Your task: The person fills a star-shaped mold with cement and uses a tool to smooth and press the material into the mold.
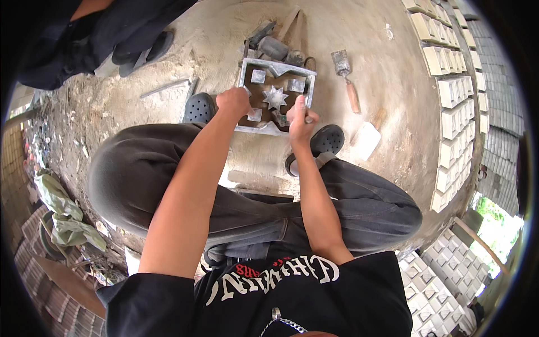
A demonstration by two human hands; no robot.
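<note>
A square grey metal block mould (261, 129) lies on the ground between my feet. An eight-pointed star (275, 98) stands at its middle, with small square pieces near the corners and a brown floor around them. My left hand (233, 102) is closed on the mould's left side, knuckles up. At the right side, close to the near corner, my right hand (302, 117) is closed on the mould with its thumb pointing away from me. What exactly the fingers of each hand wrap round is mostly hidden.
Beyond the mould lie a dark mallet-like tool (273, 48) and other tools. A trowel (352, 96) and a pale flat scoop (368, 140) are to the right. Thin metal bars (168, 88) lie left. Rows of pale blocks (456, 91) line the right; another person's shoes (160, 46) are far left.
</note>
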